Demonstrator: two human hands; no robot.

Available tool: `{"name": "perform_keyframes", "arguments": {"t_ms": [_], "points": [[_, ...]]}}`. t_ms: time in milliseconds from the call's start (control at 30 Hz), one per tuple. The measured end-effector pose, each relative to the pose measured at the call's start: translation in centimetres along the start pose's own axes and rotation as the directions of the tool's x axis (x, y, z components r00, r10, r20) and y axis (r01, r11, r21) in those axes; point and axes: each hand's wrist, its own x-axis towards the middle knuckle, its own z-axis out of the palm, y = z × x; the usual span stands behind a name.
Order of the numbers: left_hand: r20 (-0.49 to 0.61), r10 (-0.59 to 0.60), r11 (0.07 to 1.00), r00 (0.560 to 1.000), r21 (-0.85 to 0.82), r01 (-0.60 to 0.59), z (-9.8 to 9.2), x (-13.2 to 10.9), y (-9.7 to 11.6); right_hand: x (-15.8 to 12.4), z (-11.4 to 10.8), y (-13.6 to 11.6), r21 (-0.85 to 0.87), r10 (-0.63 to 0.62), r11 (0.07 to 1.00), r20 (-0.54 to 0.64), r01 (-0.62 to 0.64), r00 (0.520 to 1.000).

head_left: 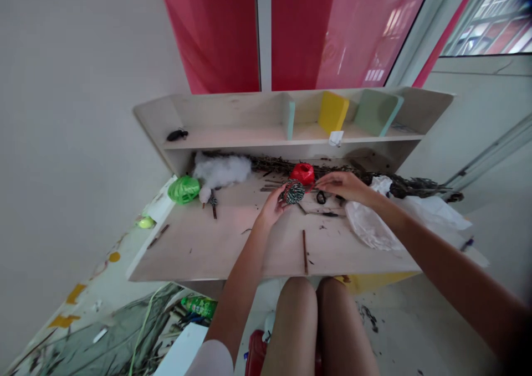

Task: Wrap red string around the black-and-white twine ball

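Observation:
My left hand (274,205) is closed around a round bundle of dark green and white striped cord (294,191), held above the desk. To its right, my right hand (341,185) has its fingertips pinched together at a thin red strand (311,188) that runs toward the bundle. Just behind the bundle sits a ball of red plastic string (302,173). A pair of scissors, with a black handle loop (321,197), appears to lie below my right hand. One brown stick (305,251) lies near the front edge of the desk.
A desk (199,248) with a shelf holds white stuffing (222,169), a green string ball (184,190) and dry twigs (270,164) along the back. Crumpled white plastic (372,225) lies at right. Below left are a green bottle (199,306) and plant stalks (120,331).

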Motion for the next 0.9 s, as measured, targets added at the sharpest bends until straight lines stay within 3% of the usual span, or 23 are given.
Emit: {"name": "perform_keyframes", "arguments": {"t_ms": [167, 300, 433, 700, 900], "points": [[-0.002, -0.006, 1.000, 1.000, 0.016, 0.006, 0.1, 0.0, 0.0, -0.4, 3.2, 2.3, 0.027, 0.054, 0.998, 0.190, -0.060, 0.980], [0.019, 0.014, 1.000, 1.000, 0.026, -0.015, -0.1, 0.2, -0.1, -0.6, 4.5, 1.6, -0.079, 0.012, 0.997, 0.177, 0.002, 0.984], [0.011, 0.001, 1.000, 1.000, 0.026, -0.001, -0.4, 0.5, -0.2, -0.6, 3.5, 0.5, -0.078, 0.080, 0.994, 0.129, -0.070, 0.988], [-0.010, -0.014, 1.000, 1.000, -0.003, 0.014, -0.2, 0.4, -0.1, -1.3, 1.4, -0.4, 0.090, 0.242, 0.966, -0.010, -0.240, 0.970], [0.020, 0.005, 1.000, 1.000, -0.002, -0.005, 0.0, -0.3, 0.1, -1.6, 0.5, -1.3, 0.251, 0.233, 0.943, -0.035, -0.217, 0.972]]}}
